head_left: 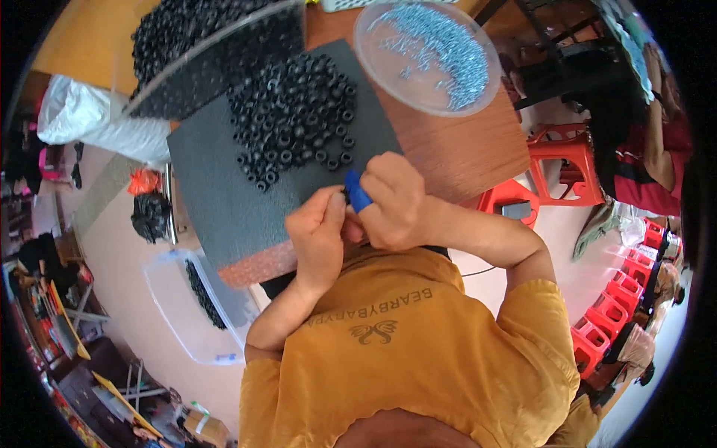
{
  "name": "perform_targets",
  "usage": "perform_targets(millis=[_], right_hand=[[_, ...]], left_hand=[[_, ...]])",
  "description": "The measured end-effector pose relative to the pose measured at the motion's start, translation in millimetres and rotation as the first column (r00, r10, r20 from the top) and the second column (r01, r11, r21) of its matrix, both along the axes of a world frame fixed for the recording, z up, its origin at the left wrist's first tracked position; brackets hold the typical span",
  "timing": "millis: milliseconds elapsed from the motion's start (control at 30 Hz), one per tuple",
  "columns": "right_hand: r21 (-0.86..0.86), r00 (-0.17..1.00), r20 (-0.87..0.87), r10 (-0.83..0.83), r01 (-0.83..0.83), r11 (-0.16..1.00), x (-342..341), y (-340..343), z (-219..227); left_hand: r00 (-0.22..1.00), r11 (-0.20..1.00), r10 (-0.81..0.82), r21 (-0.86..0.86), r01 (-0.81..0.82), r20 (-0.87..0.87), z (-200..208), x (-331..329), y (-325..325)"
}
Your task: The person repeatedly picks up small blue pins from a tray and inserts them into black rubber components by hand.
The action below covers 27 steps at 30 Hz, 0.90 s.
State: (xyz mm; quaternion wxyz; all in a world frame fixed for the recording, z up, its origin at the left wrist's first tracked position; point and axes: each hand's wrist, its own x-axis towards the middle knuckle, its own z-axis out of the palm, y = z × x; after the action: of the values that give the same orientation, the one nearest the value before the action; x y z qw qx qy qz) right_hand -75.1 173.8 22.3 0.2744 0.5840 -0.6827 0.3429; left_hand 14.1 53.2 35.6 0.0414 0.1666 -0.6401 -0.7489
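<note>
On the dark mat [209, 190], I see black rings [291, 112] heaped toward eleven o'clock. The left hand [317, 233] pinches a dark piece [345, 197] in its fingers; the right hand [392, 198] curls its fingers alongside, their grasp hidden from me.

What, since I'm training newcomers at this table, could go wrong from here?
The loose rings lie close to the right hand, so a sweep might scatter them. The dish of silvery parts sits near the edge of the table and could get knocked off.
</note>
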Motion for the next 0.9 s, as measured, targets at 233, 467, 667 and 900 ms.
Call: perform_targets(millis=[233,467,667,900], right_hand=[[0.052,1.0,0.003,0.006,-0.006,0.999,13.2,0.7,0.2],[-0.012,1.0,0.004,-0.008,0.008,1.0,8.2,-0.8,-3.4],[-0.082,0.983,0.144,-0.117,0.13,0.988,-3.9,-6.9,15.5],[-0.057,0.989,0.112,-0.094,0.101,0.993,-1.5,-4.2,12.8]], left_hand=[[0.997,0.979,0.038,-0.197,-0.05,-0.067,-8.5,7.2,0.3],[0.992,0.916,-0.063,-0.401,0.012,-0.113,-1.0,1.5,-6.9],[0.989,0.992,-0.05,0.106,0.065,-0.139,14.3,-15.0,-15.9],[0.976,0.998,-0.04,0.045,0.051,-0.214,8.2,-10.5,-15.2]])
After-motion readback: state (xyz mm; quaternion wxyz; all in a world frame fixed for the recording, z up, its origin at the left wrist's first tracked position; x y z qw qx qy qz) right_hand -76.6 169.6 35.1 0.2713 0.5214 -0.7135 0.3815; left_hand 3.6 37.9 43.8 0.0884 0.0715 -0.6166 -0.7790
